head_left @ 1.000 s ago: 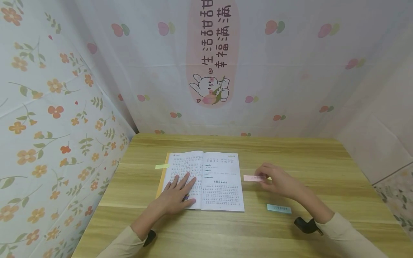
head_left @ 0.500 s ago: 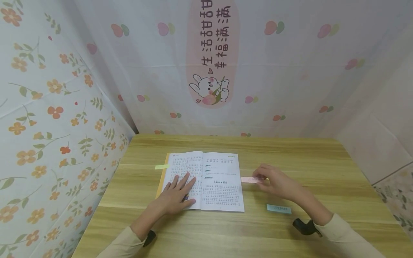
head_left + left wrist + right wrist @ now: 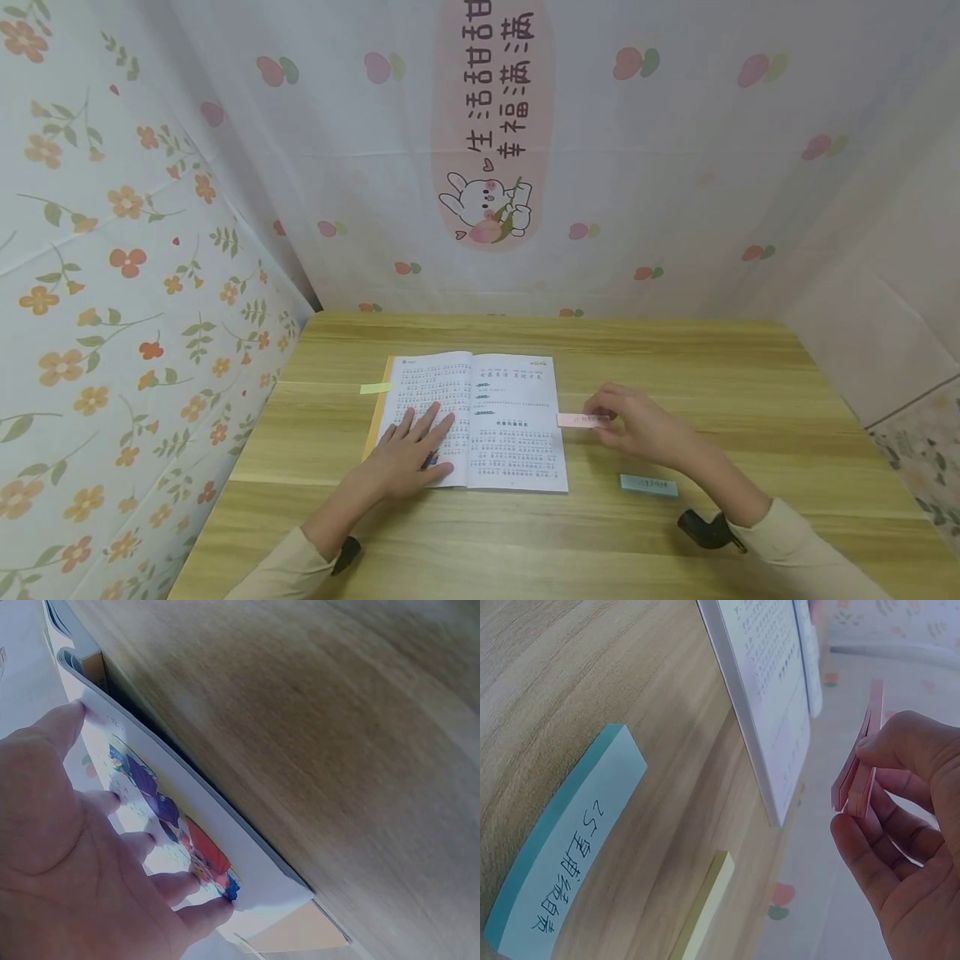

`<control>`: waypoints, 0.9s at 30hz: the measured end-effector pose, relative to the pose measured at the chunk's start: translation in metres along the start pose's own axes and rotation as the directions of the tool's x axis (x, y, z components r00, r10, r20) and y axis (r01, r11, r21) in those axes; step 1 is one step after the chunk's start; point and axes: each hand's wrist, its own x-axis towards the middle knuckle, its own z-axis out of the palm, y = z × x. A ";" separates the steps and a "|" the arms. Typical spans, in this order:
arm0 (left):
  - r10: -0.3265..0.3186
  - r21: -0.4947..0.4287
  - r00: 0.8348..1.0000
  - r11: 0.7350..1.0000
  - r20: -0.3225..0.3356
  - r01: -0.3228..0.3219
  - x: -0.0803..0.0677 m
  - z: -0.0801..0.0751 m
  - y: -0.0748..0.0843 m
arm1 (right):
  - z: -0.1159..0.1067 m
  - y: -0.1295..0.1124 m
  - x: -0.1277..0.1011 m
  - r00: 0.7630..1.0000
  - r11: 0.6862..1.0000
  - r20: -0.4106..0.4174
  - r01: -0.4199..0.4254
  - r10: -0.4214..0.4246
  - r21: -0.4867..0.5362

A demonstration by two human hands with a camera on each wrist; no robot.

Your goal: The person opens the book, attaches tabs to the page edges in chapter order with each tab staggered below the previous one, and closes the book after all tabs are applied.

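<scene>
An open book (image 3: pixel 517 454) of printed text lies on the table. My left hand (image 3: pixel 401 467) rests on its left page, fingers spread. In the left wrist view, the fingertips touch that page beside a coloured picture (image 3: pixel 180 817). At the book's right edge, my right hand (image 3: pixel 641 427) pinches a pad of pink sticky notes (image 3: pixel 572 420) with writing on it. The right wrist view shows the pink pad (image 3: pixel 859 776) raised between thumb and fingers, its layers partly spread. A yellow-green sticky note (image 3: pixel 377 388) sticks out from the book's left edge.
A blue-green sticky note pad (image 3: pixel 648 486) with handwriting lies on the table below my right hand. A pale yellow pad (image 3: pixel 705 907) shows in the right wrist view. Patterned curtains (image 3: pixel 360 192) stand behind the table and at its left.
My right hand has shifted slightly left with the pink sticky notes, whose end has come to the book's right edge. The left hand stays where it was on the page.
</scene>
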 end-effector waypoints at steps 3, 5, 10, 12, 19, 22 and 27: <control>0.000 0.003 1.000 1.000 0.005 0.000 0.000 -0.001 0.001 | 0.000 0.000 -0.001 1.000 1.000 0.006 -0.001 0.001 0.006; 0.002 0.004 1.000 1.000 0.005 -0.002 0.000 -0.001 0.001 | 0.001 0.000 -0.001 1.000 1.000 0.008 0.002 -0.002 0.004; -0.004 0.008 1.000 1.000 0.004 0.004 0.000 -0.003 0.002 | 0.003 -0.001 -0.002 1.000 1.000 0.023 -0.015 0.015 0.012; -0.008 0.010 1.000 1.000 0.001 0.008 0.000 -0.004 0.002 | 0.003 -0.002 -0.002 0.999 0.999 0.032 -0.033 0.032 0.018; -0.026 0.016 1.000 1.000 0.001 0.026 0.002 -0.005 0.006 | 0.004 -0.007 -0.002 0.996 0.997 0.044 -0.074 0.073 0.020; -0.032 0.018 0.999 0.999 0.012 0.032 0.002 -0.006 0.007 | 0.005 -0.009 -0.003 0.995 0.996 0.051 -0.085 0.084 0.017; -0.021 0.032 1.000 0.999 0.014 0.021 0.001 -0.004 0.007 | 0.008 -0.011 -0.005 0.994 0.996 0.060 -0.091 0.090 0.018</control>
